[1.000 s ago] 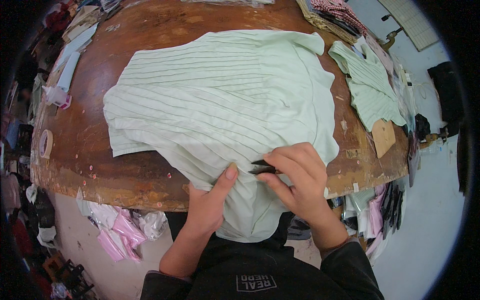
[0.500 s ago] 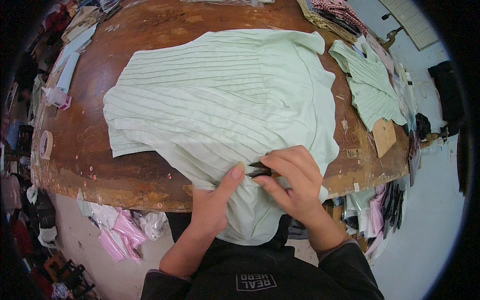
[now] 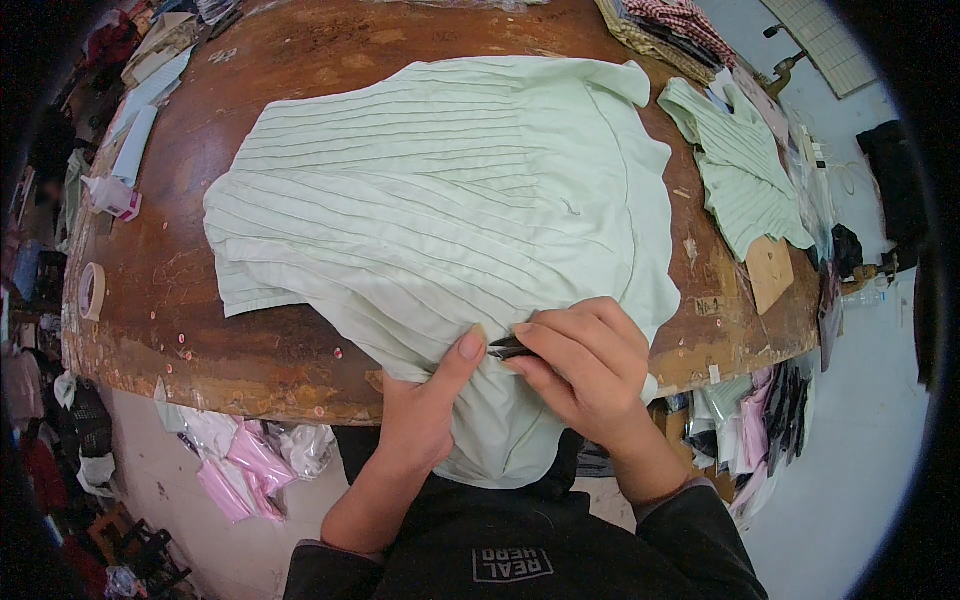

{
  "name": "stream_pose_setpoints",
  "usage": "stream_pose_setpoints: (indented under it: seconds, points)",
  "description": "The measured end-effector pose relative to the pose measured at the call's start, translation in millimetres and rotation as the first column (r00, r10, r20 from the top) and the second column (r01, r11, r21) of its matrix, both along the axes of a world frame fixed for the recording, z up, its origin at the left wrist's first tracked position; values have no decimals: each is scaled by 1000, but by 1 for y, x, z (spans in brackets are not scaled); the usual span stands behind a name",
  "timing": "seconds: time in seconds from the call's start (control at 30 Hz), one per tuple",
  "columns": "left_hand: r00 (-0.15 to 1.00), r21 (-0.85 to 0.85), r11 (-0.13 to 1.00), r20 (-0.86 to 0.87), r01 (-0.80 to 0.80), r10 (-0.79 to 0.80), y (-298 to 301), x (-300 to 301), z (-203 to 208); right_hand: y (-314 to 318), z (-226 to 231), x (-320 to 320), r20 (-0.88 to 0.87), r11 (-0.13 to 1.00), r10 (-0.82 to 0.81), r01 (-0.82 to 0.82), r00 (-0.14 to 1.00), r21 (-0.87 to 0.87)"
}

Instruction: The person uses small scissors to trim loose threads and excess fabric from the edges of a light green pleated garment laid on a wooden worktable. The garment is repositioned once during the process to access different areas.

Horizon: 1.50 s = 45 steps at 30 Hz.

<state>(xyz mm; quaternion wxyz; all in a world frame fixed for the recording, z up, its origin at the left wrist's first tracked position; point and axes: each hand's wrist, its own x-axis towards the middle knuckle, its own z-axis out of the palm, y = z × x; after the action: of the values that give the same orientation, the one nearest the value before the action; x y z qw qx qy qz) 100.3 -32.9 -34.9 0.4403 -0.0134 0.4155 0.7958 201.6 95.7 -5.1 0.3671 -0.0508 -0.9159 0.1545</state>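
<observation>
A pale green pleated garment (image 3: 400,220) lies spread over the wooden table, its near part hanging over the front edge towards me. My left hand (image 3: 428,405) grips a fold of the cloth, thumb on top and fingers hidden beneath. In my right hand (image 3: 590,365) is a small pair of dark thread snips (image 3: 510,348), pinched between thumb and fingers. Its blades are close together and point left at the cloth beside my left thumb. A small dark thread mark shows on the garment farther up.
A worn brown table (image 3: 330,375) carries a roll of tape (image 3: 92,290) and a small bottle (image 3: 113,197) at left. Another green pleated piece (image 3: 740,170) and a wooden pattern piece (image 3: 769,272) lie at right. Folded fabrics (image 3: 670,35) are stacked at the far right. Pink packages (image 3: 240,470) sit below.
The snips' blades have gone from spread apart to nearly together, and my right fingers have closed in a little. My left hand keeps its hold on the cloth.
</observation>
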Motion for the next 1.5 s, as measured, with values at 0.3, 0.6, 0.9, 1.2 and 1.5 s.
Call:
stream_pose_setpoints:
  seconds: [0.3, 0.6, 0.9, 1.2, 1.5]
  points:
    - [999, 10, 1000, -46, 12, -11, 0, 0, -1, 1, 3, 1, 9, 1000, 11, -11, 1000, -10]
    - [999, 12, 1000, -35, 17, -16, -1, 0, -1, -1, 3, 0, 3, 999, 1, -1, 1000, 38]
    - [999, 11, 1000, -47, 10, -9, -1, 1, -3, -3, 0, 2, -33, 996, -27, 24, 999, -82]
    - [997, -43, 998, 60, -40, 42, -2, 1, 3, -20, -18, 8, 39, 986, 155, -152, 987, -73]
    - [997, -39, 999, 66, -28, 31, 6, -2, 11, -20, -8, 12, 29, 977, 138, -132, 990, -167]
